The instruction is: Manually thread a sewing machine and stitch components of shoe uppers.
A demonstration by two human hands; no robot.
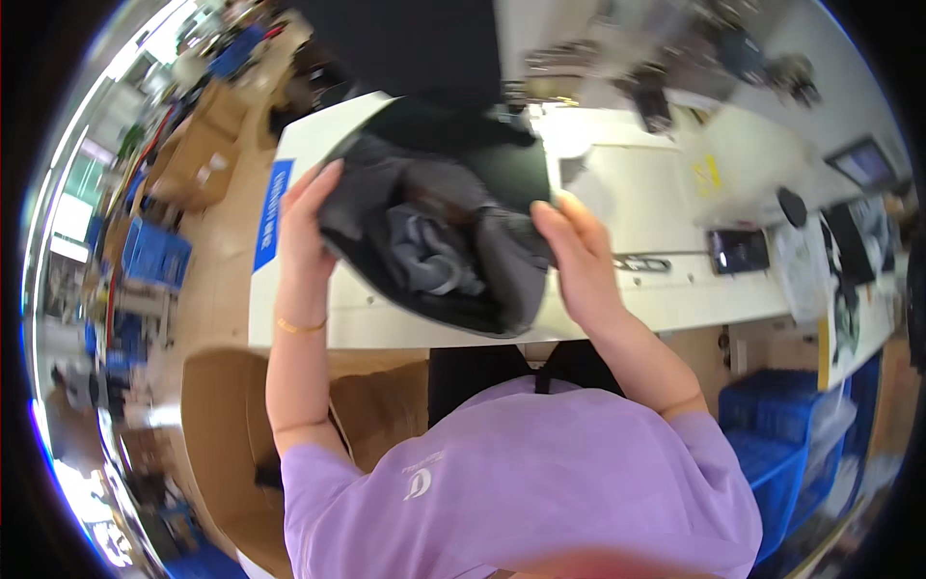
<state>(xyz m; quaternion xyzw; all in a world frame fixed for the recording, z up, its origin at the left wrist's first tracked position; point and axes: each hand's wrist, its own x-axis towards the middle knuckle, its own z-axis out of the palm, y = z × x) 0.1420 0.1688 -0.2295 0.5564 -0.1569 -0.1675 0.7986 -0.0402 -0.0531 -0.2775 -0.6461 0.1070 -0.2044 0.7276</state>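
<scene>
Between my two hands, over the front of the white worktable (405,338), is a hollow black and dark grey fabric piece (362,198). Its opening faces me and shows crumpled grey cloth inside; whether it is a cap or a pouch I cannot tell. My left hand (309,217) grips its left edge, with the fingers partly behind the fabric. On the opposite edge my right hand (584,256) is closed, thumb on the near side. To the right of that hand lies a narrow metal tool like thread snips (643,262).
A dark phone-like device (738,253) lies on the table's right part, below a blurred pale machine body (738,159). Black cloth (410,43) hangs or lies beyond the table. Cardboard (227,415) stands at the lower left, a blue crate (767,420) at the lower right.
</scene>
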